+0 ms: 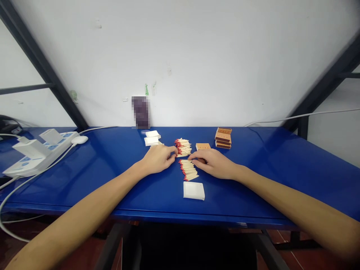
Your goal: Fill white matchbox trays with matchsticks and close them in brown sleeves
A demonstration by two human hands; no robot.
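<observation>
A loose pile of red-tipped matches [184, 147] lies in the middle of the blue table. Nearer to me is a tidier row of matches [189, 170], side by side with their red heads to the left. My left hand [159, 158] has its curved index finger and thumb slightly apart at the head ends of the pile's near matches. My right hand [215, 163] reaches in from the other side, index finger stretched to the plain ends between pile and row, thumb apart below. No match shows in either hand. In front of the row is a white matchbox tray [194, 190].
White trays [152, 138] lie behind my left hand. An orange-brown matchbox cover [203, 146] sits behind my right hand, and a stack of covers [223, 138] stands farther right. At the left is a white power strip [42, 153] with chargers and cables.
</observation>
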